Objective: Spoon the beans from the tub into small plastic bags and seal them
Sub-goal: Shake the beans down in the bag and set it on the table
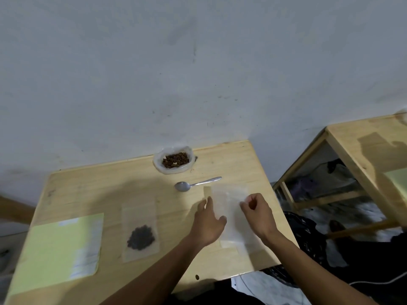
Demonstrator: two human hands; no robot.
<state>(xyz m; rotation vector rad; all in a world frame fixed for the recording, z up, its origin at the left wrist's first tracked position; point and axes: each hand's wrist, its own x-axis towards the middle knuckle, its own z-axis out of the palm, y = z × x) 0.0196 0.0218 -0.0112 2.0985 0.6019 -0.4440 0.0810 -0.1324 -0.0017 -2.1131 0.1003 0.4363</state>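
A small tub (174,160) lined with clear plastic holds brown beans at the table's far edge. A metal spoon (196,184) lies just in front of it, bowl to the left. An empty clear plastic bag (231,208) lies flat at the right side of the table. My left hand (208,221) rests on the bag's left edge, fingers spread. My right hand (256,209) pinches the bag's right side near its top. A second clear bag (141,230) with a dark heap of beans lies flat to the left.
The wooden table (105,186) stands against a grey wall. A pale green folder (59,249) lies at the near left. Another wooden table (361,148) stands to the right, with dark clutter on the floor between and below.
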